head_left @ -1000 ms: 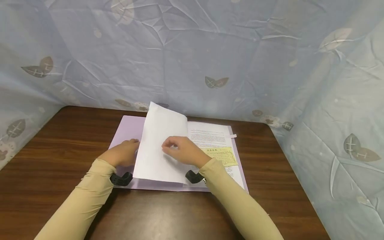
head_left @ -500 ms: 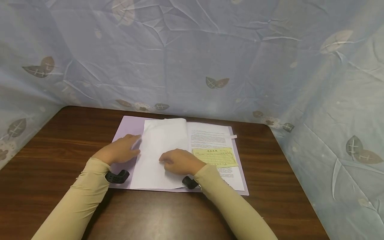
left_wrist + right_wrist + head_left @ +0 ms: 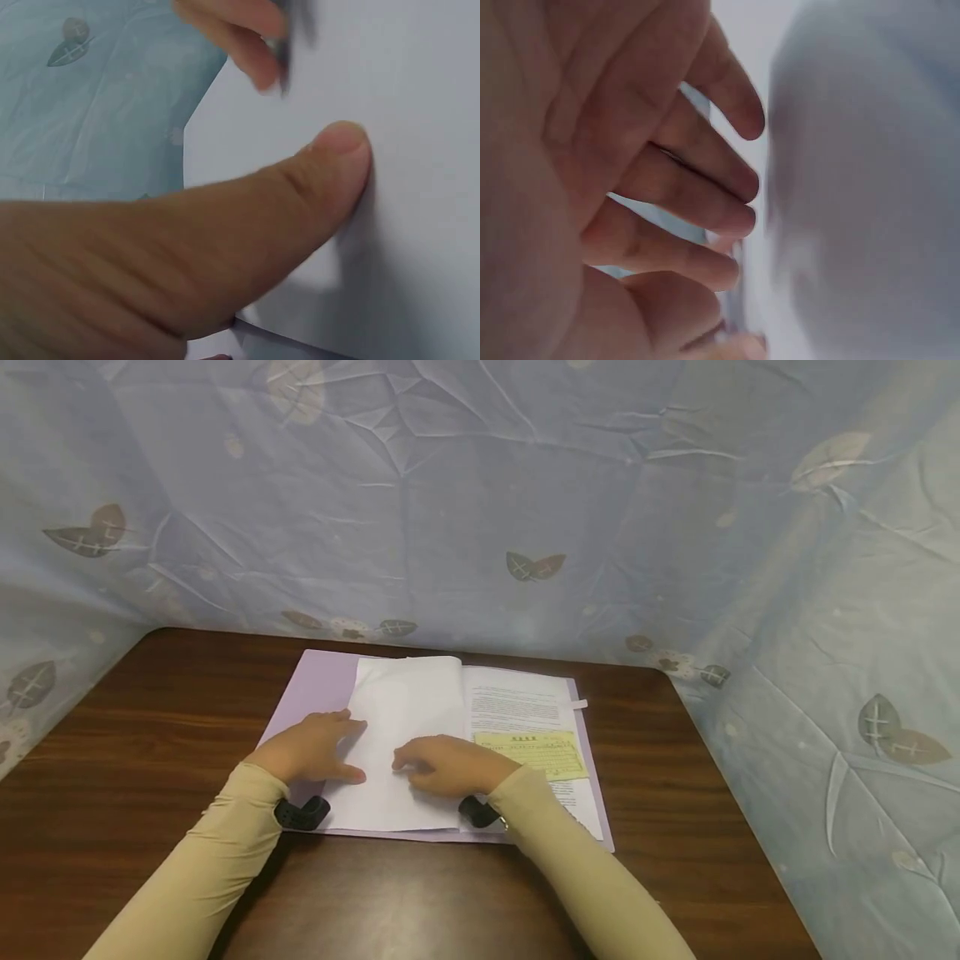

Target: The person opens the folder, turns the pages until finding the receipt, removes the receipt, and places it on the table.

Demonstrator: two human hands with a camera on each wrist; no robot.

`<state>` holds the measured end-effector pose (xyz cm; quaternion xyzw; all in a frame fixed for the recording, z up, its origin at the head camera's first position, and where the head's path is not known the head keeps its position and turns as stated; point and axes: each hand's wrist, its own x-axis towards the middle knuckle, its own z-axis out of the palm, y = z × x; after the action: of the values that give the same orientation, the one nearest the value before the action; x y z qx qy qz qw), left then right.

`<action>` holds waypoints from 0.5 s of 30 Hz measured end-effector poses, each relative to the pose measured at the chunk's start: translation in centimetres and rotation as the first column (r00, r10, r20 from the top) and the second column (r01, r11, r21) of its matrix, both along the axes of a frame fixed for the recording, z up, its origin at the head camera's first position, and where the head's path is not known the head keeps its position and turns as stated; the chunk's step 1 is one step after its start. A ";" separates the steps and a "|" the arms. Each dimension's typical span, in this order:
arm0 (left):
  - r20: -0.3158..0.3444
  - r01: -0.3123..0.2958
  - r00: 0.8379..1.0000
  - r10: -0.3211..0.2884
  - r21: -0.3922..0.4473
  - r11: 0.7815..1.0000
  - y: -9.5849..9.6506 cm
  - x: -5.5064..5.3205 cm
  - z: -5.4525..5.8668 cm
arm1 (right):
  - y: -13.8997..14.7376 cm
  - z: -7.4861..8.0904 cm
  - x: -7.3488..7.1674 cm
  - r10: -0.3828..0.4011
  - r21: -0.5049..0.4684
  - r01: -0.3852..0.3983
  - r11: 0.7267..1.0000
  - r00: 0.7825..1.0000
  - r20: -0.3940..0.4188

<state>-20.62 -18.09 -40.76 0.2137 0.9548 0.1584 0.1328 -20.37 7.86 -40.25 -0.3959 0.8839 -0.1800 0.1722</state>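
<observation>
A lilac folder [image 3: 322,678] lies open on the table, with a blank white sheet [image 3: 411,693] turned over onto its left part. My left hand [image 3: 309,748] rests at the sheet's left edge, fingers spread; its thumb [image 3: 330,169] lies on the white paper in the left wrist view. Over the middle of the sheet is my right hand [image 3: 456,767], its fingers [image 3: 697,202] loosely bent with nothing between them. On the folder's right side a printed page [image 3: 517,697] bears a yellow form [image 3: 536,752], partly covered by the right wrist.
The dark wooden table [image 3: 675,827] extends around the folder on both sides. A small white tab [image 3: 579,703] sticks out past the folder's right edge. Patterned pale blue cloth [image 3: 465,502] hangs behind the table and at its sides.
The raised white sheet has come down flat onto the left side. My left hand has shifted right onto its edge; my right hand has moved lower over the paper.
</observation>
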 end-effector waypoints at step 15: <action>-0.023 0.006 1.000 -0.006 0.006 1.000 0.3 0.4 0.5 | 15.7 0.4 -2.7 -0.449 -0.172 0.437 0.883 0.893 -0.036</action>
<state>-20.18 -17.83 -40.26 0.2190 0.9551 0.1583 0.1215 -23.05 23.53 -39.83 -0.2025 0.9395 -0.2697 0.0609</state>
